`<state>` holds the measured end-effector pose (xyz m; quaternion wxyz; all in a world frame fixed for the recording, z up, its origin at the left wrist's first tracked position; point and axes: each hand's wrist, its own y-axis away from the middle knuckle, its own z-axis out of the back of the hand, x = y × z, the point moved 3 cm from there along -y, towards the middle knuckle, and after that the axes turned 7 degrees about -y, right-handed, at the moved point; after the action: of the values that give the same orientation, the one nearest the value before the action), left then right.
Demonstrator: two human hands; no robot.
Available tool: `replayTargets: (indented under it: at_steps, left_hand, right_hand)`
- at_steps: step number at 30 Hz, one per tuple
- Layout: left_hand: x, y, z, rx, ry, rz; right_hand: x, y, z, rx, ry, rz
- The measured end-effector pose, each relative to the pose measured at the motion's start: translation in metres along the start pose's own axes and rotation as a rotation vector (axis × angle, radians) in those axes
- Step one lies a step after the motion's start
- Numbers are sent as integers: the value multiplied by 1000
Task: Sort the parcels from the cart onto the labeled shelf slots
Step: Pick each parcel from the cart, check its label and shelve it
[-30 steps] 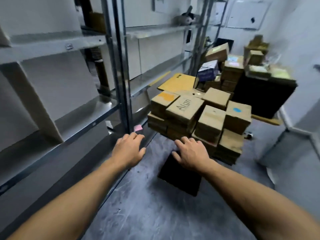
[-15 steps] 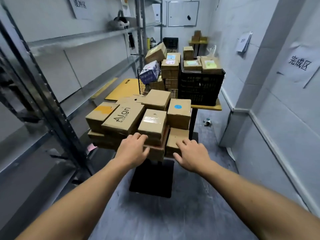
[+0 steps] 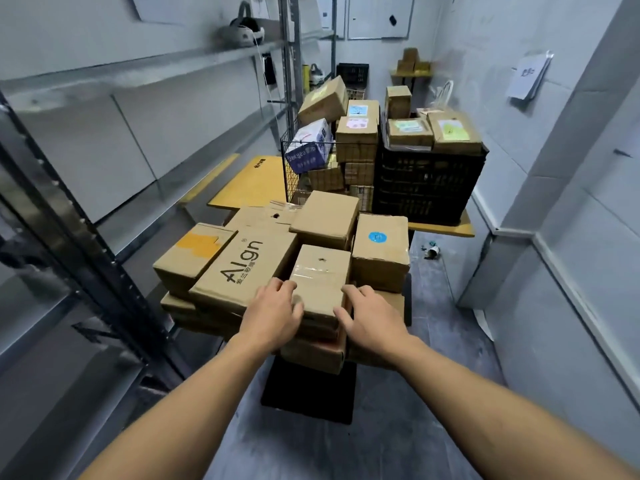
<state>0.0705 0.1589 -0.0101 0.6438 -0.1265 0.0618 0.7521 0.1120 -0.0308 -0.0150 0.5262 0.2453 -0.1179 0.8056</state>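
Cardboard stack (image 3: 180,306): head view, near centre; brown boxes piled in layers above a black base (image 3: 308,396) on the grey floor.
Left neighbour: the Align box (image 3: 242,268) lies flat against the parcel's left side; farther left sits a box with an orange patch (image 3: 194,252).
Right neighbour: the blue-dot box (image 3: 379,252) stands just right of the parcel and a little farther off.
Far neighbour: a plain box (image 3: 325,218) sits higher, just beyond the parcel's far end.
In the way: these boxes hem the parcel on its left, far and right sides; its top and near face are exposed.
Behind: a wire basket (image 3: 291,157) of boxes and a black crate (image 3: 426,181) topped with labelled boxes, both on a yellow table (image 3: 249,183).
Left: a metal rack (image 3: 138,69) runs along the wall, a headset (image 3: 242,31) on its upper shelf.
Right: a pale wall with a paper sheet (image 3: 528,77) hanging on it.
Parcel (image 3: 320,282): top layer, near edge of the stack, between both hands; small, brown, longer than wide, glossy clear tape across the top, a small dark mark near its far end.
Left hand (image 3: 273,315): grasping the parcel's left near corner, fingers curled over the top edge.
Right hand (image 3: 372,320): grasping the parcel's right side, thumb on the near edge.
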Motion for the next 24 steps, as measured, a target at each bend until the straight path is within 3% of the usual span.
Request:
replayTargets:
  at_steps: [11,24]
  left_hand:
    - [-1,-10,-30,19,208,185]
    - [-60,35,-5,-353,472,162]
  right_hand:
    - [-13,-30,-34,-47,-427,-137]
    - [-44,-9,1,-142,-856,-84]
